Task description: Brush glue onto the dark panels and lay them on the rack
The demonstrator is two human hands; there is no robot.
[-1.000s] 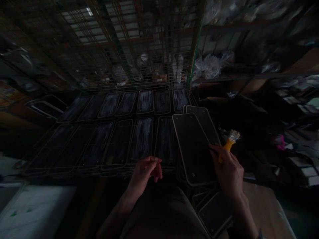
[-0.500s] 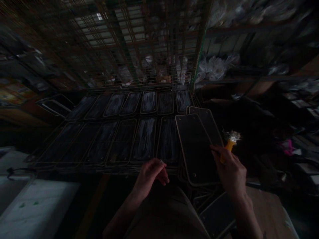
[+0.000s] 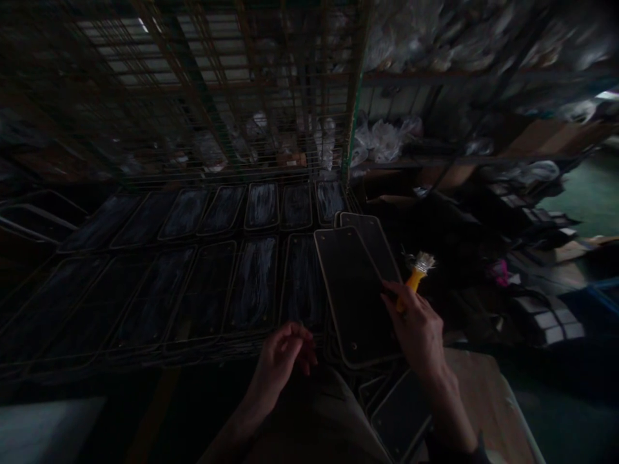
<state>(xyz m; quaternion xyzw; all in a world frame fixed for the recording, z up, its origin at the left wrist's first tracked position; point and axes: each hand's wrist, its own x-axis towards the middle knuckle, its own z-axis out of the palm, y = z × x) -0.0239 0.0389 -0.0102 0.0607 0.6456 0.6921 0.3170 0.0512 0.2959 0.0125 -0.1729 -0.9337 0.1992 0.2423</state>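
Note:
My right hand (image 3: 420, 330) grips a small brush with a yellow handle (image 3: 410, 284) and pale bristles pointing up and right. The hand's fingers also rest on the right edge of a dark rectangular panel with a light rim (image 3: 352, 293), which tops a stack of like panels. My left hand (image 3: 284, 357) hovers just below the front edge of a wire rack, fingers curled loosely, nothing visible in it. Two rows of dark panels streaked with white (image 3: 254, 280) lie flat on the wire rack (image 3: 145, 348).
More panels (image 3: 401, 412) lie lower right on a brown surface (image 3: 483, 399). A tall wire cage (image 3: 217, 96) rises behind the rack. Shelves with plastic bags (image 3: 387, 138) and clutter fill the right. A pale surface (image 3: 48, 432) sits at lower left.
The view has swung, shifting the scene left and slightly down. Both hands keep the same pose; the brush stays in my right hand on the panel's edge.

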